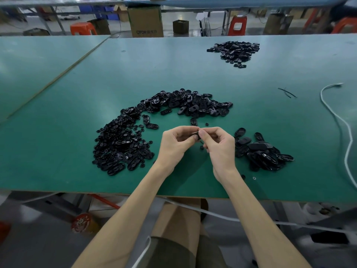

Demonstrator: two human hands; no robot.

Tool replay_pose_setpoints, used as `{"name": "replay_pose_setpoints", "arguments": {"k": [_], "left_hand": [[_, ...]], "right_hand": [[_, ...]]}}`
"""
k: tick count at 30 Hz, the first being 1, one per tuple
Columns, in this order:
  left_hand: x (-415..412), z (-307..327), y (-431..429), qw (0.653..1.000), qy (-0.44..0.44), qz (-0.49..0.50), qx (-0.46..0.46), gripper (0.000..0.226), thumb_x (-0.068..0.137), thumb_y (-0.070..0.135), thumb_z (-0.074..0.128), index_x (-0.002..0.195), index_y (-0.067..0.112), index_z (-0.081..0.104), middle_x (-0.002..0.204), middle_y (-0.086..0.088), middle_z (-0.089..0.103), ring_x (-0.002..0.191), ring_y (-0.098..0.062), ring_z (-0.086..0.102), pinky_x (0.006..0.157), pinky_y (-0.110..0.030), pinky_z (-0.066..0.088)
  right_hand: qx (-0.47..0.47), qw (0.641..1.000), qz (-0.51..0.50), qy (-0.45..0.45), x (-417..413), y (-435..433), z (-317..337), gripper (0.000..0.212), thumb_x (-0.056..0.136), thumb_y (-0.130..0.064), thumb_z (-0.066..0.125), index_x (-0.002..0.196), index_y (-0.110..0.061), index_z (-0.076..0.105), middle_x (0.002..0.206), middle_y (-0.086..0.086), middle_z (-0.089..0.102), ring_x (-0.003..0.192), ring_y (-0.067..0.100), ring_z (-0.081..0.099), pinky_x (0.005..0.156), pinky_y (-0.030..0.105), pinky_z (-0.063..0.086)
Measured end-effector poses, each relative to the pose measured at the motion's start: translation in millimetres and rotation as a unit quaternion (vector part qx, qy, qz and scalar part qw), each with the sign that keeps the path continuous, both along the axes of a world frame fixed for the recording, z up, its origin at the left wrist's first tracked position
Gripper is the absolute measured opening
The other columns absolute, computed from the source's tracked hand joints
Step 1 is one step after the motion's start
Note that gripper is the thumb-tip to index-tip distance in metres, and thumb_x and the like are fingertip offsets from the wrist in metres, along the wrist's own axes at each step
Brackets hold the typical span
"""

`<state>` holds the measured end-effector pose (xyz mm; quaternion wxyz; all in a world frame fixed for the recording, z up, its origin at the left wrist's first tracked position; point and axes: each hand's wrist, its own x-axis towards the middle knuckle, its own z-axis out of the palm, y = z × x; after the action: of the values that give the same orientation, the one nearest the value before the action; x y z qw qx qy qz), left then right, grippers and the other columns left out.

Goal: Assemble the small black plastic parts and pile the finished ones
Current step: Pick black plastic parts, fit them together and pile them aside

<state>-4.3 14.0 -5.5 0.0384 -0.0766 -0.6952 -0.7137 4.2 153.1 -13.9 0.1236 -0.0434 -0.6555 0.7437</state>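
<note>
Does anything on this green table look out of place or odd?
Little is amiss. A tiny white ring lies alone near the table edge, the only pale piece among black parts. Thin black strands lie apart from every pile, and a white cable trails across the right side.

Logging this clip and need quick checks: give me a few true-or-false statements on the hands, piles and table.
1. The left hand and right hand hold a black part between them. True.
2. The table is red. False: it is green.
3. A near pile of black parts lies just right of the right hand. True.
4. The far pile sits at the table's far left. False: it is at the far right.
5. A white cable lies along the table's right side. True.
</note>
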Motion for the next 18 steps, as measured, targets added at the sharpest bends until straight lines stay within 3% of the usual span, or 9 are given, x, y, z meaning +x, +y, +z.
{"name": "replay_pose_setpoints", "arguments": {"k": [6, 10, 12, 15, 16, 18], "left_hand": [[0, 0, 2, 1.000, 0.015, 0.016, -0.015, 0.020, 0.089, -0.003, 0.074, 0.108, 0.005, 0.077, 0.099, -0.003, 0.080, 0.092, -0.015, 0.076, 0.083, -0.020, 0.057], [1, 9, 10, 0.989, 0.086, 0.086, -0.087, 0.016, 0.091, 0.006, 0.075, 0.103, 0.016, 0.077, 0.096, 0.009, 0.078, 0.092, -0.010, 0.073, 0.084, -0.022, 0.055], [0, 19, 19, 0.982, 0.116, 0.094, -0.118, 0.017, 0.090, 0.010, 0.075, 0.100, 0.022, 0.077, 0.093, 0.013, 0.077, 0.089, -0.008, 0.071, 0.077, -0.017, 0.050], [-4, 36, 40, 0.979, 0.135, 0.027, -0.150, 0.020, 0.086, 0.007, 0.077, 0.096, 0.024, 0.079, 0.091, 0.015, 0.076, 0.082, -0.004, 0.069, 0.071, -0.008, 0.045], [-4, 41, 48, 0.977, 0.136, -0.008, -0.165, 0.021, 0.085, 0.006, 0.078, 0.096, 0.023, 0.079, 0.090, 0.016, 0.076, 0.083, 0.001, 0.068, 0.074, -0.006, 0.045], [-5, 48, 63, 0.964, 0.146, -0.052, -0.217, 0.020, 0.085, 0.005, 0.078, 0.097, 0.021, 0.079, 0.089, 0.017, 0.075, 0.086, 0.007, 0.066, 0.080, -0.004, 0.043]], "right_hand": [[0.017, 1.000, -0.001, -0.007, 0, -1, -1, 0.007, 0.096, -0.015, 0.074, 0.092, -0.021, 0.076, 0.077, -0.005, 0.074, 0.062, 0.005, 0.058, 0.061, 0.019, 0.049], [0.027, 0.999, -0.019, -0.002, -2, -2, 0, 0.017, 0.105, -0.015, 0.059, 0.109, -0.024, 0.072, 0.089, -0.002, 0.076, 0.071, 0.009, 0.068, 0.064, 0.025, 0.055], [0.044, 0.999, -0.019, -0.007, -3, -3, -3, 0.021, 0.106, -0.010, 0.053, 0.108, -0.022, 0.070, 0.090, -0.001, 0.075, 0.074, 0.008, 0.070, 0.066, 0.029, 0.054], [0.186, 0.981, -0.016, 0.054, 0, -4, 4, 0.024, 0.106, -0.001, 0.048, 0.108, -0.014, 0.068, 0.097, 0.004, 0.074, 0.085, 0.007, 0.067, 0.077, 0.027, 0.055], [0.173, 0.981, -0.029, 0.078, 2, -5, 5, 0.025, 0.108, -0.003, 0.042, 0.109, -0.013, 0.065, 0.098, 0.004, 0.070, 0.089, 0.007, 0.066, 0.081, 0.024, 0.052], [0.131, 0.990, -0.034, 0.038, 5, 1, 7, 0.025, 0.110, -0.010, 0.035, 0.114, -0.010, 0.059, 0.094, 0.001, 0.061, 0.090, 0.011, 0.061, 0.085, 0.025, 0.046]]}}
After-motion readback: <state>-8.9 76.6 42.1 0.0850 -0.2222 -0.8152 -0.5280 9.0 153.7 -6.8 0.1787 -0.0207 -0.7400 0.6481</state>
